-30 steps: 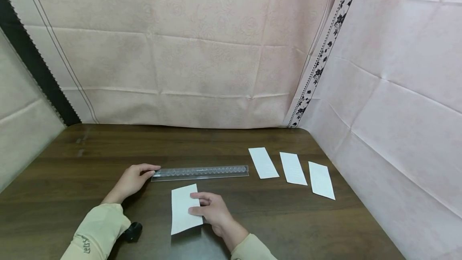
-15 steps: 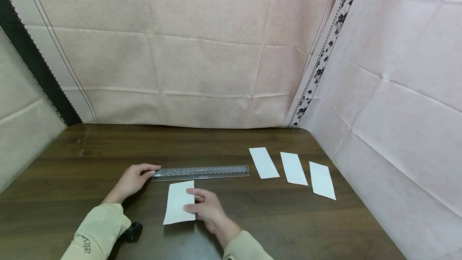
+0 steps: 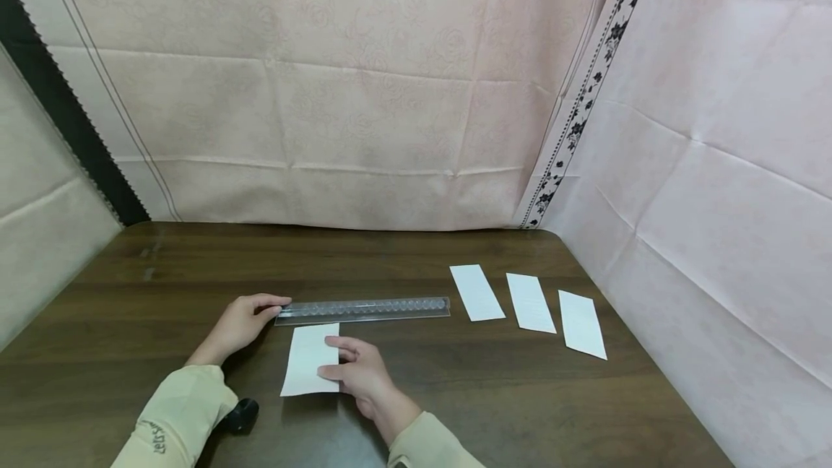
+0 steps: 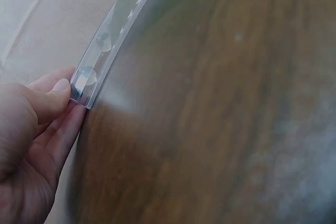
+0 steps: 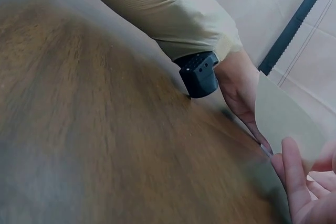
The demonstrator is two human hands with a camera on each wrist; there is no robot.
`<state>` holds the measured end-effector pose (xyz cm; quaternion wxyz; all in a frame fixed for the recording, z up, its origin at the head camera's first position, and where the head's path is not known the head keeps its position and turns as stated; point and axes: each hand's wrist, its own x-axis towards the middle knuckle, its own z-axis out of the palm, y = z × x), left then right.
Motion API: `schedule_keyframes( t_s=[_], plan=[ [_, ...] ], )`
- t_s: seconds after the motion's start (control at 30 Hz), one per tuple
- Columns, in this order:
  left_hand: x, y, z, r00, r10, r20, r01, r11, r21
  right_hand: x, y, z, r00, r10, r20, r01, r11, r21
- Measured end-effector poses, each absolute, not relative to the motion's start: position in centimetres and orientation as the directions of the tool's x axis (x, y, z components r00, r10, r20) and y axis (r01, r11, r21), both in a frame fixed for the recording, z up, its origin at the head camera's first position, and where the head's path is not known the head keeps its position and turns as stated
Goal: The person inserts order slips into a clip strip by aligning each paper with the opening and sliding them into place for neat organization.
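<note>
The left grip (image 3: 243,323) is pinching one end of the clear strip (image 3: 364,309) on the bench (image 3: 422,396), ideally steadying it. The right grip (image 3: 369,378) is pinching the white card (image 3: 305,367) just before it, preferably unbent; whether they're touching is unclear.

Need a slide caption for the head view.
Left hand grips a clear plastic strip; right hand holds a white card; three more cards lie farther right.

At the left of the frame, the near end of a clear plastic strip (image 4: 96,62) is pinched by the left hand (image 4: 29,142); its length is slanted toward the top centre; the right is filled by a blurred brown wooden tabletop (image 4: 210,129), the upper left by pale cloth (image 4: 47,19).
</note>
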<state>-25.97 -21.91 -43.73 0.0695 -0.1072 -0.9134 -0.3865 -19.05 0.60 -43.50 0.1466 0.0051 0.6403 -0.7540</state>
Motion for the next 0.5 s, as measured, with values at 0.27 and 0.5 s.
schedule_keyframes(
  t_s=[0.27, 0.5],
  plan=[
    [-26.0, -22.0, -43.9, -0.969, 0.137, 0.204, 0.242, 0.677, 0.695, -19.3, -0.4, -43.5, -0.961, -0.195, -0.196, 0.226, -0.145, -0.963],
    [-26.1, -22.0, -44.0, -0.967, 0.14, 0.214, 0.251, 0.678, 0.69, -19.8, -0.9, -43.7, -0.965, -0.175, -0.197, 0.224, -0.153, -0.962]
  ],
)
